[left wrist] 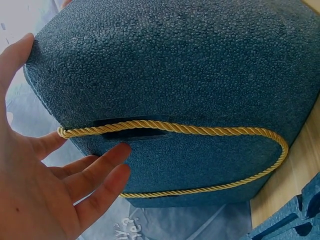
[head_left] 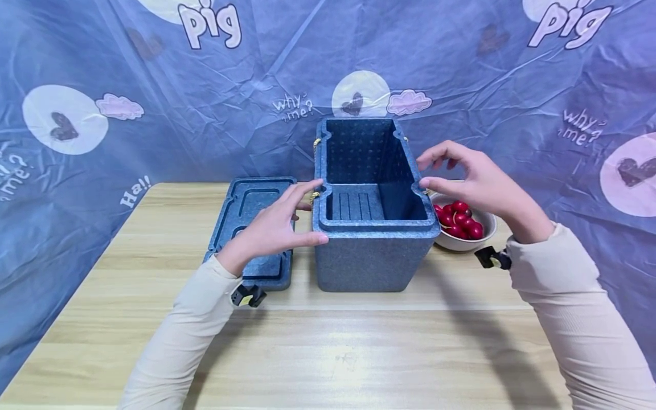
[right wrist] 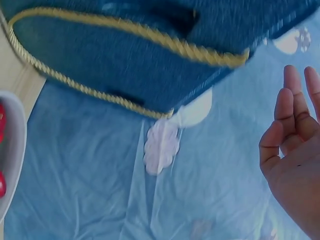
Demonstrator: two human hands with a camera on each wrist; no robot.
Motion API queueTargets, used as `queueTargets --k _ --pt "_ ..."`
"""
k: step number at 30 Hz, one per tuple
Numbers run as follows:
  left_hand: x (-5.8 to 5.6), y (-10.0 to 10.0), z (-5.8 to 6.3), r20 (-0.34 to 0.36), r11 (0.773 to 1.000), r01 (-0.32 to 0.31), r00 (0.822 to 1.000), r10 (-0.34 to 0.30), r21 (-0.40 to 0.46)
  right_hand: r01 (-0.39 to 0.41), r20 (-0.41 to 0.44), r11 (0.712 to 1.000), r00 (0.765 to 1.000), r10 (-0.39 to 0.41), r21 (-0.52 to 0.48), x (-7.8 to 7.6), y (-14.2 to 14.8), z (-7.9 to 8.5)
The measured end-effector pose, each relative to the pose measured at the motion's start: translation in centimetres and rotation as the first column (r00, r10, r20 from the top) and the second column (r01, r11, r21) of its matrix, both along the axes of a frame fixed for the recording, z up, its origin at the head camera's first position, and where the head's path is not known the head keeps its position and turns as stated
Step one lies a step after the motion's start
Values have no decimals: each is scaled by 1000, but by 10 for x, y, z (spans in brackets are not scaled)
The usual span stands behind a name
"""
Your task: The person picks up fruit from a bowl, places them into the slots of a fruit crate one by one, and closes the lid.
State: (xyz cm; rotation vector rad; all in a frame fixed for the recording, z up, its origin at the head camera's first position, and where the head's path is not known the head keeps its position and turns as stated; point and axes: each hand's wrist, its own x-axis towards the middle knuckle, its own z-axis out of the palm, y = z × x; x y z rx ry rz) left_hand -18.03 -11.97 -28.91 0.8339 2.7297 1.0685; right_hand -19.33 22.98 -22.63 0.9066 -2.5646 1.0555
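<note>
A blue foam cooler box (head_left: 366,262) stands uncovered in the middle of the table, its ribbed floor bare. At its left rim is my left hand (head_left: 274,222), thumb and fingers spread, with fingertips right at the edge. The left wrist view shows these fingers beside a gold rope handle (left wrist: 200,129) on the box's side, not curled round it. My right hand (head_left: 474,176) hovers by the opposite rim, fingers loosely bent and holding nothing. In the right wrist view the hand (right wrist: 295,145) appears apart from the box and its other rope handle (right wrist: 125,25).
The matching lid (head_left: 261,199) lies on the wooden table (head_left: 348,353) left of the box, partly behind the left hand. On the right, a white bowl (head_left: 461,245) holds several red cherries (head_left: 461,219). A printed blue cloth (head_left: 215,114) hangs behind the table.
</note>
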Motion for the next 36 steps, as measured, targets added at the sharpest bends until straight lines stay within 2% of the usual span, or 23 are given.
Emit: queueTargets --k 4,12,19,23,36 --pt "-1 0 0 3 1000 5 1000 -5 4 51 -15 998 999 -52 -40 -2 16 0" --pt "-1 0 0 13 1000 4 1000 -4 4 172 85 982 983 -165 -79 -11 52 -7" --pt "-1 0 0 26 1000 1 1000 -1 8 261 149 963 957 -250 -63 -20 79 -24" --pt "0 0 1 29 1000 -3 1000 3 7 315 190 949 933 -307 -12 -22 91 -33" --pt "0 0 2 39 1000 3 999 -3 4 310 305 946 896 -323 92 -17 122 -68"
